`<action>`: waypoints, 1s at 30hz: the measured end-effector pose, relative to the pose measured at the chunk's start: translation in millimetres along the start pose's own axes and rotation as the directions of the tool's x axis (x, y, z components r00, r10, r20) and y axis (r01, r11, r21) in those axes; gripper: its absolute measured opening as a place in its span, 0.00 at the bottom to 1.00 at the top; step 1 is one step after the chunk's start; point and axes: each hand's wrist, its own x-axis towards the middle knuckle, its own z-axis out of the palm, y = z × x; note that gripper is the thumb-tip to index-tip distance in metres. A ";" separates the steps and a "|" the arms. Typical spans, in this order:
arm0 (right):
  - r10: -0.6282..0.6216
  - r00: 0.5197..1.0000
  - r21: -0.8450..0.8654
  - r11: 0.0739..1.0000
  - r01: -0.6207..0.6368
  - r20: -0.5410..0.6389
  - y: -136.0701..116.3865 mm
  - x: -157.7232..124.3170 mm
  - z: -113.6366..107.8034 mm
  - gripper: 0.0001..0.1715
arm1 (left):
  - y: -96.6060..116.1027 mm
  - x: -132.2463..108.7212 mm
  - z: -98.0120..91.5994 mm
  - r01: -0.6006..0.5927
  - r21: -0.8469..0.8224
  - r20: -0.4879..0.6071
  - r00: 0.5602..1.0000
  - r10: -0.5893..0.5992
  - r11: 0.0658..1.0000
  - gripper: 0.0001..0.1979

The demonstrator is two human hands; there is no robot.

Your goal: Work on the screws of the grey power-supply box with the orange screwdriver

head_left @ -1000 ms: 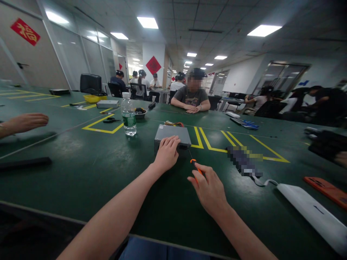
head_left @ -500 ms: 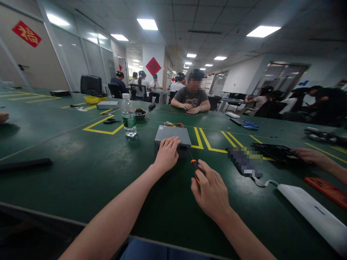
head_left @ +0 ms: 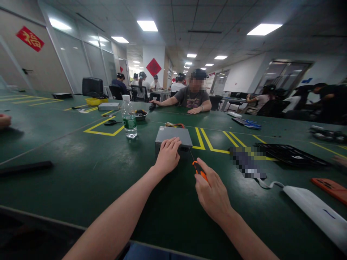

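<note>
A grey computer power supply (head_left: pixel 176 134) sits on the green table in front of me, with coloured cables (head_left: pixel 175 125) at its far side. My left hand (head_left: pixel 169 155) holds it, fingers laid over the top and the near edge; the thumb is hidden. My right hand (head_left: pixel 213 191) is closed round the black and orange handle of a screwdriver (head_left: pixel 199 170). Its thin shaft points up and left to the right corner of the power supply's near face. Whether the tip sits in a screw is too small to tell.
Left of the power supply stands a water bottle (head_left: pixel 129 117), with a metal bowl (head_left: pixel 141 115) behind it. On the right lie a blurred-out phone (head_left: pixel 246 162), a white power bank (head_left: pixel 314 213), an orange phone (head_left: pixel 330 189) and a black panel (head_left: pixel 294 155). A person (head_left: pixel 193 95) sits opposite.
My right fingers have closed more tightly round the screwdriver handle. The person opposite has stretched an arm toward a small black object. Another person's hand at right has drawn away from the black panel.
</note>
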 end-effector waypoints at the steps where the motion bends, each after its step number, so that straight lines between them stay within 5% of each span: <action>1: -0.051 0.999 0.008 0.999 0.051 0.016 0.1 0.1 -0.3 0.12 | 0.3 0.1 -0.1 0.002 -0.002 -0.001 1.000 -0.002 1.000 0.21; 8: -0.039 0.996 -0.089 0.996 0.032 -0.083 2.7 5.0 -2.1 0.06 | -0.1 0.2 1.0 -0.003 0.004 -0.001 1.000 0.003 1.000 0.20; 17: -0.082 0.994 -0.069 0.994 0.087 0.073 -8.0 4.0 2.9 0.09 | -1.0 0.0 1.6 0.000 0.003 -0.005 1.000 0.000 1.000 0.19; 23: 0.065 0.996 -0.157 0.985 -0.075 -0.065 1.2 2.1 1.0 0.03 | -0.8 -0.1 2.2 -0.003 0.018 -0.014 1.000 0.003 1.000 0.20; 30: 0.092 0.996 -0.199 0.976 -0.087 0.015 -6.8 5.2 -2.2 0.05 | -2.4 0.1 4.3 -0.007 0.020 -0.027 1.000 0.008 1.000 0.19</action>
